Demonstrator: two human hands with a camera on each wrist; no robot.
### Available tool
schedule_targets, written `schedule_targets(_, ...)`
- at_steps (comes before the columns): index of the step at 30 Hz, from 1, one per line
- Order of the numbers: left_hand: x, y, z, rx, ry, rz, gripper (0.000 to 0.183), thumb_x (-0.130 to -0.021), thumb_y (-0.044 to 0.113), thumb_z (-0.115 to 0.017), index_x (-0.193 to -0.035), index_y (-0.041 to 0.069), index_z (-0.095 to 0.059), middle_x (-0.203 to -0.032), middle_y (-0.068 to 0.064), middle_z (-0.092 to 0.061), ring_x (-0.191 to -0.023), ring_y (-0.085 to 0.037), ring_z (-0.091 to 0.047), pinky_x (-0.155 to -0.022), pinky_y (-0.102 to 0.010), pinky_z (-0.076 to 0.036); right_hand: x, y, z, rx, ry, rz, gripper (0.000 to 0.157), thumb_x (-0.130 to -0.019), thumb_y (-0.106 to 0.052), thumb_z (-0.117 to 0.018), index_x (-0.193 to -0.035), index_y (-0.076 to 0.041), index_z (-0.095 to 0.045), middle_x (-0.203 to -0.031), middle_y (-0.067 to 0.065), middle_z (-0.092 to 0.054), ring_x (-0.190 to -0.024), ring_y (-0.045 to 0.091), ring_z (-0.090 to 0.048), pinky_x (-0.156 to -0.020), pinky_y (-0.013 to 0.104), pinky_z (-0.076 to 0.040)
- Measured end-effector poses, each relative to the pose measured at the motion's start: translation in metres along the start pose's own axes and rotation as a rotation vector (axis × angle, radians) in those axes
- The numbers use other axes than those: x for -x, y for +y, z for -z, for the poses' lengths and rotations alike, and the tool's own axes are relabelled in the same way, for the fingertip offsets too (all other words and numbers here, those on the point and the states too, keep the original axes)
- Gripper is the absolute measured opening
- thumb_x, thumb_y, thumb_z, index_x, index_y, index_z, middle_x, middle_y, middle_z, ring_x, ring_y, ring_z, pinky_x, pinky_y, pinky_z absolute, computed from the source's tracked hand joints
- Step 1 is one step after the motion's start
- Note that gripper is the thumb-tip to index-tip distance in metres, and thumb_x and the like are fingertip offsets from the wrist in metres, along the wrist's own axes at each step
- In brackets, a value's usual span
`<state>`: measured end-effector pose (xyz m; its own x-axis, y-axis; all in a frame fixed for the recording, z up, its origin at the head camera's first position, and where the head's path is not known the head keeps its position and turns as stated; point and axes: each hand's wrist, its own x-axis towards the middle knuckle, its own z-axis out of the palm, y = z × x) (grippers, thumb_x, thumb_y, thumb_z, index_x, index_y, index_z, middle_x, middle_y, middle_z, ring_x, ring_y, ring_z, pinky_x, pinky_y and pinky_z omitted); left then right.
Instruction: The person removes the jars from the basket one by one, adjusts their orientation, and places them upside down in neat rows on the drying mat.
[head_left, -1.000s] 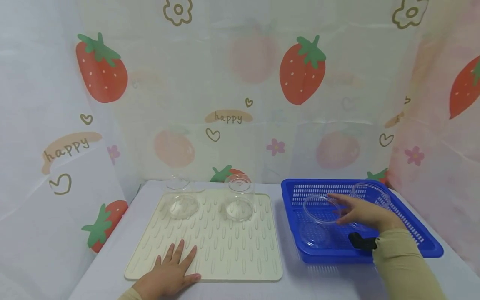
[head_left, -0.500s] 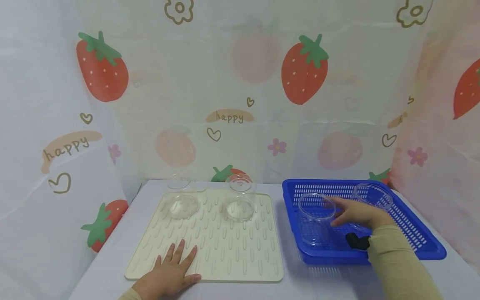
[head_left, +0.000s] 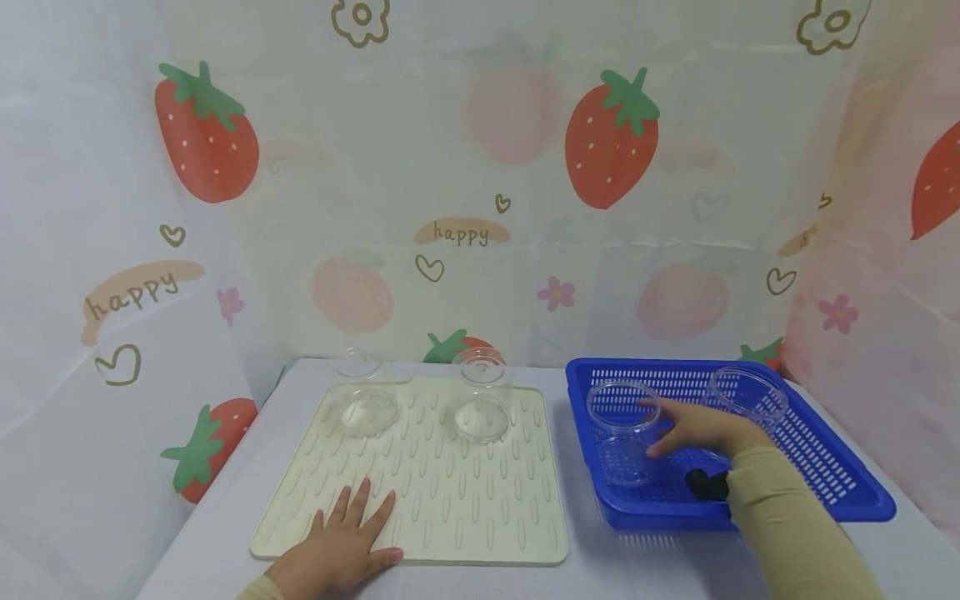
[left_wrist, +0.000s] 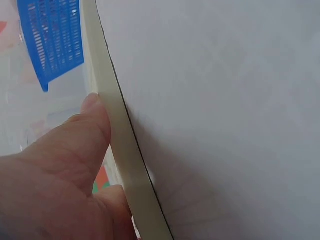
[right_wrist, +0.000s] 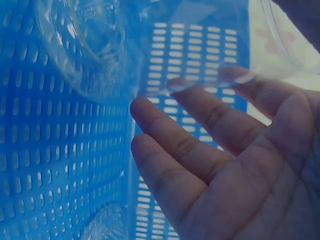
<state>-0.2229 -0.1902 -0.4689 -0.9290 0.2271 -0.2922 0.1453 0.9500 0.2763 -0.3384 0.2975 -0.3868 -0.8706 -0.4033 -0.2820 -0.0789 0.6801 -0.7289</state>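
Note:
My left hand [head_left: 341, 540] rests flat on the cream ridged mat [head_left: 457, 508], fingers spread. Its thumb [left_wrist: 80, 140] lies along the mat's edge in the left wrist view. Inside the blue plastic basket [head_left: 622, 512], my right hand [head_left: 701, 427] reaches to a clear plastic cup [head_left: 617, 437] that stands upright at the basket's left side. In the right wrist view its loosely straight fingers [right_wrist: 160, 125] have their tips right at the wall of the cup [right_wrist: 82, 55]. A second clear cup [head_left: 750, 392] stands farther right in the basket, partly hidden by the hand.
Two clear cups stand toward the back of the mat, one at left [head_left: 367, 408] and one at right [head_left: 482, 417]. The basket sits right of the mat on a white tabletop [head_left: 202, 533]. A strawberry-print curtain [head_left: 480, 167] encloses the back and sides.
The cup at my right fingertips has shifted left in the basket and now stands straighter, and the right hand has moved left with it. The left hand has stayed in place.

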Motion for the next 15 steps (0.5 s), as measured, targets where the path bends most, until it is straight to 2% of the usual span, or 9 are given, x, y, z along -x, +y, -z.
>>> schedule_targets(2, -0.0016, -0.0004, -0.0006, -0.006, -0.022, 0.010, 0.091, -0.076, 0.074, -0.039, -0.146, 0.018, -0.022, -0.151, -0.022, 0.000, -0.135, -0.047, 0.002, -0.095, -0.072, -0.003, -0.0013, 0.0001, -0.0010, 0.002, 0.002, 0.007, 0.089, -0.074, -0.025, -0.076, -0.144, -0.008, -0.024, -0.130, 0.021, -0.045, -0.107, 0.032, -0.053, -0.093, 0.055, -0.038)
schedule_targets(6, 0.0011, 0.0028, 0.0031, 0.005, -0.035, 0.018, 0.090, -0.077, 0.072, -0.041, -0.146, 0.018, -0.023, -0.151, -0.022, -0.001, -0.134, -0.047, 0.002, -0.095, -0.072, -0.003, -0.0033, 0.0016, -0.0024, 0.005, 0.010, 0.030, 0.088, -0.075, -0.025, -0.075, -0.143, -0.006, -0.022, -0.130, 0.022, -0.044, -0.108, 0.035, -0.052, -0.093, 0.056, -0.037)
schedule_targets(10, 0.0066, 0.0076, 0.0083, 0.021, -0.017, 0.007, 0.085, -0.079, 0.065, -0.047, -0.144, 0.014, -0.028, -0.149, -0.026, -0.005, -0.133, -0.051, -0.002, -0.094, -0.073, -0.005, -0.0051, 0.0033, -0.0028, 0.033, 0.035, 0.049, 0.085, -0.078, -0.029, -0.073, -0.142, -0.003, -0.024, -0.132, 0.023, -0.041, -0.112, 0.037, -0.049, -0.094, 0.057, -0.035)
schedule_targets(15, 0.0068, 0.0078, 0.0085, 0.011, -0.007, 0.004, 0.085, -0.079, 0.065, -0.047, -0.144, 0.014, -0.028, -0.149, -0.026, -0.006, -0.133, -0.051, -0.002, -0.094, -0.073, -0.006, -0.0067, 0.0043, -0.0027, 0.039, 0.067, 0.080, 0.081, -0.078, -0.035, -0.072, -0.138, 0.000, -0.030, -0.133, 0.022, -0.041, -0.116, 0.038, -0.046, -0.095, 0.055, -0.036)
